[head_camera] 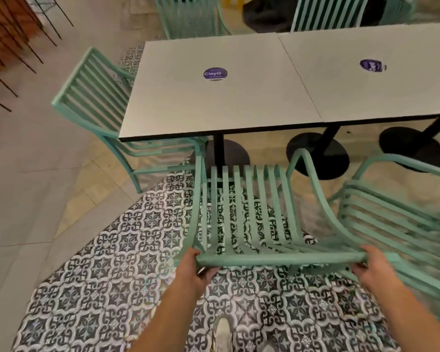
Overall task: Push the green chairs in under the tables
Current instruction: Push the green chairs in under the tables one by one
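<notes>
A: Where is the chair being held?

B: The mint-green slatted metal chair (249,214) nearest the camera is being gripped by its top back rail. The left hand (192,269) is being curled round the rail's left end, fingers clamped on it, and the right hand (374,268) is being wrapped round the right end in the same way.

A: And how is it being placed against the table?

B: The seat's far edge is being shown just short of the near black edge of the left grey square table top (214,97), facing the black pedestal base (224,153) under it. A strip of open floor is being left between the seat front and that base.

A: What is being seen at the sides?

B: A second green slatted chair (396,219) is being seen just beside it on the right, armrest close to armrest. A third green chair (94,102) is being seen at the table's left end, its seat already partly under the top. The patterned black-and-white tiled floor (107,275) is lying open on the near left. A second grey table top (371,72) is being butted against the first on the right.
</notes>
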Action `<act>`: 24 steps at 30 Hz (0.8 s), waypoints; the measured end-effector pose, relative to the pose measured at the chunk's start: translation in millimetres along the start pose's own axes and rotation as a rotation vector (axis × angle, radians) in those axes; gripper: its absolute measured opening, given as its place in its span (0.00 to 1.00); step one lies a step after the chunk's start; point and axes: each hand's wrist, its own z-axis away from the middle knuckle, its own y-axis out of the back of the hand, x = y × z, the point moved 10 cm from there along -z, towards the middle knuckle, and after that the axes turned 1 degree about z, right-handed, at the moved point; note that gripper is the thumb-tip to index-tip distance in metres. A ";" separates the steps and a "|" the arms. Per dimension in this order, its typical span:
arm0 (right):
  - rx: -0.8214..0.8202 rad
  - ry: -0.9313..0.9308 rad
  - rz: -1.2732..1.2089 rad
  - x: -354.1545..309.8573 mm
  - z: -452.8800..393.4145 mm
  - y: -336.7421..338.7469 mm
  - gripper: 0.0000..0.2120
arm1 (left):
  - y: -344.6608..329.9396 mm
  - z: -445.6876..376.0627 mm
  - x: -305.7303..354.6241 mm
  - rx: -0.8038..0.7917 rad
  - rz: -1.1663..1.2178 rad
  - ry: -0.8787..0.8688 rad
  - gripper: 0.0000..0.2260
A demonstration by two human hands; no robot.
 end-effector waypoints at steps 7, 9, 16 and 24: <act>0.037 0.031 0.117 -39.8 -17.2 -14.2 0.05 | -34.4 -11.5 -5.7 -0.001 -0.022 0.004 0.19; 0.028 0.033 0.095 -48.8 -18.4 -19.4 0.05 | -42.7 -14.5 -7.3 0.006 -0.015 0.006 0.17; 0.022 0.027 0.161 -72.0 -19.8 -34.1 0.05 | -64.6 -22.1 -5.4 0.010 -0.006 -0.026 0.10; -0.037 0.047 0.109 -91.8 -33.3 -48.2 0.03 | -86.3 -24.4 -6.6 0.028 0.023 -0.049 0.11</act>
